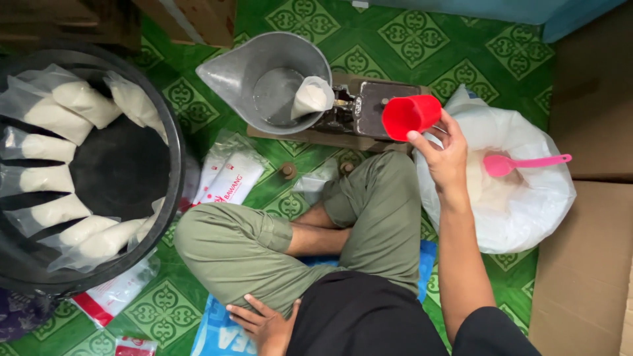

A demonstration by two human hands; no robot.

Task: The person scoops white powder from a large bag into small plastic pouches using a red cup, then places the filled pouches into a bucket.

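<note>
Red plastic cup, gripped in our right hand, lies sideways, mouth toward the grey metal scale pan; left hand rests relaxed on our knee.

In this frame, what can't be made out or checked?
- Head view: inside of the red cup in the right hand; its mouth is turned away.
- Left hand on the knee: fingers partly cut by the bottom edge.
- Black tub: left side cut off.
- Scale dial: hidden from above.
</note>
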